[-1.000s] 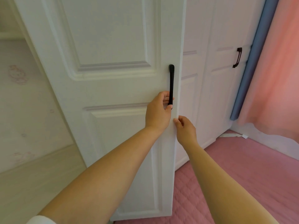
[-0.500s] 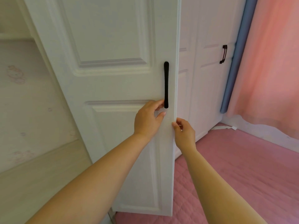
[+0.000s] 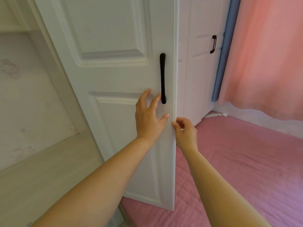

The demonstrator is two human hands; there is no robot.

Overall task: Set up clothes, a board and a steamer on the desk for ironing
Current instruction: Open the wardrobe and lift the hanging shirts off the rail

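Standing ajar, the white wardrobe door (image 3: 114, 79) fills the frame from ten to six o'clock, its black handle (image 3: 162, 77) upright near the free edge. The left hand (image 3: 150, 118) is spread, fingers apart, just below the handle. The right hand (image 3: 186, 131) pinches the door's edge at center. Pink bedding (image 3: 246, 161) lies at four o'clock; clothes, board and steamer are out of view.
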